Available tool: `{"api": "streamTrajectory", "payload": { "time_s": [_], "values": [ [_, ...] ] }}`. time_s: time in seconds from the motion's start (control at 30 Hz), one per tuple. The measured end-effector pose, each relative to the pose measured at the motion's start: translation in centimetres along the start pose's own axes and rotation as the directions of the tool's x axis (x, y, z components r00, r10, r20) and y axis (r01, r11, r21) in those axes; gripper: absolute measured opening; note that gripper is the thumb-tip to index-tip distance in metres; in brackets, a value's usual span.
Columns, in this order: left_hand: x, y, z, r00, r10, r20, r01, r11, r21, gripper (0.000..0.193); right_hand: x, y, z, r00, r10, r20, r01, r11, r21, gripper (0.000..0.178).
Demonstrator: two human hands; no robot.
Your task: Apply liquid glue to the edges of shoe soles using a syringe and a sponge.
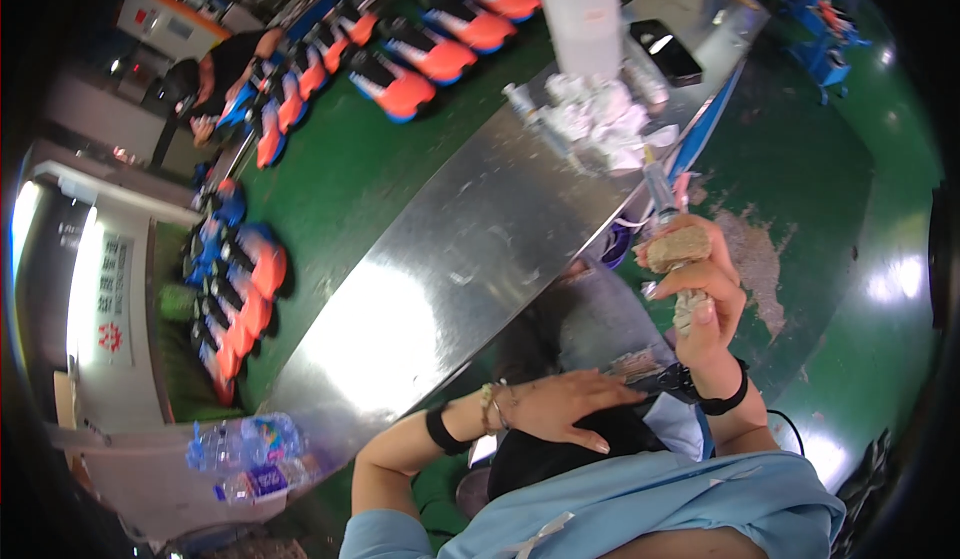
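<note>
My right hand is raised at the right, fingers curled round a syringe with a clear barrel and a yellowish tip pointing up and away. A tan, rough-looking wrap or pad sits at the fingers, and something whitish and crumpled shows lower in the grip; I cannot tell exactly what these are. Low in front of me, my left hand lies flat, palm down and fingers stretched, over a black item on my lap. It holds nothing. Both wrists carry black bands.
A narrow metal table runs diagonally across. At its far end are crumpled white tissues, a tall whitish container, another syringe and a black phone. Plastic bottles lie near left. Rows of coral shoes and a person are beyond.
</note>
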State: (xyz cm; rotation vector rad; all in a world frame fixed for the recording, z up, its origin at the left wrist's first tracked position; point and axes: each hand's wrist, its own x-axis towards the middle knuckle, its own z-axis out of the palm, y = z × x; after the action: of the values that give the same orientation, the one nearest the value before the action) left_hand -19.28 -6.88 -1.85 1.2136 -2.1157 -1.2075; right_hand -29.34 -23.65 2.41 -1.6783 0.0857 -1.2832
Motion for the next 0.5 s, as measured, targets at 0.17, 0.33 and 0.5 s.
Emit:
{"api": "streamTrajectory", "payload": {
  "time_s": [0.17, 0.33, 0.5],
  "values": [
    [1.6, -0.1, 2.6, 0.996, 0.026, 0.089, -0.025, 1.000, -0.006, 0.041, -2.0, -1.4, -3.6, 0.998, 0.059, -0.025, -0.061, 0.995, -0.076, 0.034],
    [-0.3, 1.1, 3.0, 0.998, -0.064, 0.013, 0.056, 0.941, 0.333, 0.027, -4.0, -1.3, -5.7, 0.990, 0.139, -0.039, -0.142, 0.986, -0.093, 0.025],
    [-2.9, 3.5, 4.5, 0.986, -0.108, -0.125, 0.151, 0.894, 0.422, 0.019, -3.6, -2.5, -3.5, 0.992, 0.127, 0.017, -0.126, 0.990, -0.060, 0.033]
  ]
}}
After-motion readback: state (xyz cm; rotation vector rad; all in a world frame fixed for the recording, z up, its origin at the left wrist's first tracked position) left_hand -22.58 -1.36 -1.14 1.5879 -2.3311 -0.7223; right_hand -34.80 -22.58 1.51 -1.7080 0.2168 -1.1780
